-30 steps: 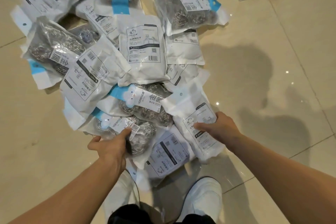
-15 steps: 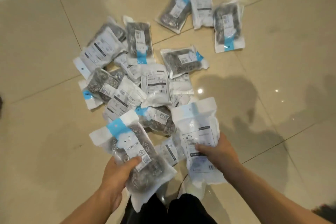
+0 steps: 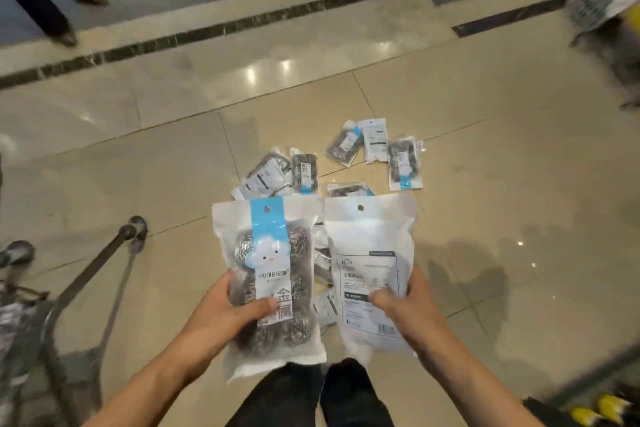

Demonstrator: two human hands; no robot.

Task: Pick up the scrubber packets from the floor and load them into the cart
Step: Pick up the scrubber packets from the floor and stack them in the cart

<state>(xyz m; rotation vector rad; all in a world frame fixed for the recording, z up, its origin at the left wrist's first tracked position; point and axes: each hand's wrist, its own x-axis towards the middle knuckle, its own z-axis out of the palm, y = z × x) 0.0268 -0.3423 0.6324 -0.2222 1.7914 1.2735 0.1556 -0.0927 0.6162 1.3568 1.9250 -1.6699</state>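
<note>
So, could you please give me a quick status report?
Left hand grips blue-striped steel scrubber packet. Right hand grips white label-side packet. Metal cart left, path open.

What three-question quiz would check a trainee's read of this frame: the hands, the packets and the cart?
1. True or false: each hand holds one packet.
2. Which held packet shows its printed back? A) left B) right
3. Where are the remaining packets?

Key:
1. True: left hand grips the blue-striped packet, right hand the white-backed packet.
2. B.
3. On the floor, in a pile ahead; the cart stands at left.
</note>
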